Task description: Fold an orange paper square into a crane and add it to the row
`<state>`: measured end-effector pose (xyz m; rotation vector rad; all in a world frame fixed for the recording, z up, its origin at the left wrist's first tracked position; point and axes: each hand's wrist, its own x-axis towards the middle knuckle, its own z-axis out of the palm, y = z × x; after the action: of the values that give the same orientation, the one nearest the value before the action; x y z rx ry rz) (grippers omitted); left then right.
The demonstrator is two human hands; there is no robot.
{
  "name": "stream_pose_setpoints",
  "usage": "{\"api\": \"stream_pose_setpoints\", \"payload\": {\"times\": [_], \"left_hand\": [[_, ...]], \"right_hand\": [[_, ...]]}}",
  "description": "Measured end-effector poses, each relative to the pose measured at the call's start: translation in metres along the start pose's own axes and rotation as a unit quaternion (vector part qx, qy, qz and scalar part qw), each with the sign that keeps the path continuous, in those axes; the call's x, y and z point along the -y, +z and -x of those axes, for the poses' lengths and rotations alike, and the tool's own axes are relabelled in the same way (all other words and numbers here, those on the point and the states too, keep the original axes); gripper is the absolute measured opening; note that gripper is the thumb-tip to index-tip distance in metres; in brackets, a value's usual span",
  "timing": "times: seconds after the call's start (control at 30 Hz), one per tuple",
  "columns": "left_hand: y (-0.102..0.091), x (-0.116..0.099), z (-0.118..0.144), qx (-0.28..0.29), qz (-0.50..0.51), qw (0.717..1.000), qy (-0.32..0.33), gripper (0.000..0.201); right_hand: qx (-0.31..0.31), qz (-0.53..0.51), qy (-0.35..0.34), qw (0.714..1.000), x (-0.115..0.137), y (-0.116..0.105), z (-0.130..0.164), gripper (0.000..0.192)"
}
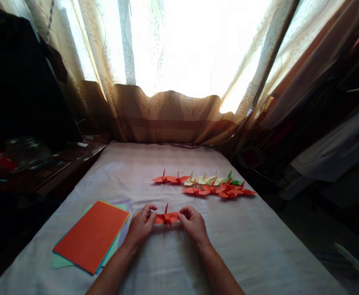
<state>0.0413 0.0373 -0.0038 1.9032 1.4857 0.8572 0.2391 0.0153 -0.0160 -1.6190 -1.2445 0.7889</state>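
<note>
An orange-red origami crane (pixel 166 218) is stretched between my two hands, its wings spread to either side and one thin point standing up. My left hand (pixel 141 224) pinches the left wing tip between thumb and fingers. On the other side, my right hand (pixel 193 223) grips the right wing tip the same way. Beyond them, several finished paper cranes lie in two rows: red ones (pixel 197 191), pale yellow ones (pixel 208 179) and a green one (pixel 234 181) at the far right. To the left of my left hand rests a stack of coloured paper (pixel 91 235), orange on top.
A pale cloth (pixel 237 246) covers the surface under everything. To the left stands a dark side table (pixel 71 168) with a clear container (pixel 28 152) on it. Curtains (pixel 167 108) hang before a bright window at the back. Hanging cloth (pixel 329 147) is at the right.
</note>
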Motion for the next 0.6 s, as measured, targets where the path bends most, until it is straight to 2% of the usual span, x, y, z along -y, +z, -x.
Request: {"api": "stream_pose_setpoints", "payload": {"times": [0.1, 0.23, 0.33, 0.43, 0.6], "left_hand": [[0.003, 0.001, -0.006, -0.030, -0.023, 0.999, 0.006, 0.021], [0.007, 0.001, -0.006, -0.044, -0.037, 0.998, 0.008, 0.022], [0.007, 0.003, -0.004, -0.040, -0.038, 0.998, 0.005, 0.023], [0.007, 0.003, -0.004, -0.040, -0.036, 0.999, 0.004, 0.023], [0.007, 0.003, -0.003, -0.048, -0.025, 0.999, 0.007, 0.024]], "right_hand": [[-0.022, 0.027, -0.045, 0.998, 0.006, 0.000, -0.005, 0.016], [-0.073, 0.097, -0.123, 0.985, 0.018, -0.004, 0.007, 0.026], [-0.044, 0.159, -0.156, 0.974, 0.027, -0.003, 0.020, 0.027], [-0.017, 0.217, -0.154, 0.964, 0.031, 0.005, 0.026, 0.022], [-0.015, 0.289, -0.156, 0.944, 0.033, 0.014, 0.019, 0.020]]}}
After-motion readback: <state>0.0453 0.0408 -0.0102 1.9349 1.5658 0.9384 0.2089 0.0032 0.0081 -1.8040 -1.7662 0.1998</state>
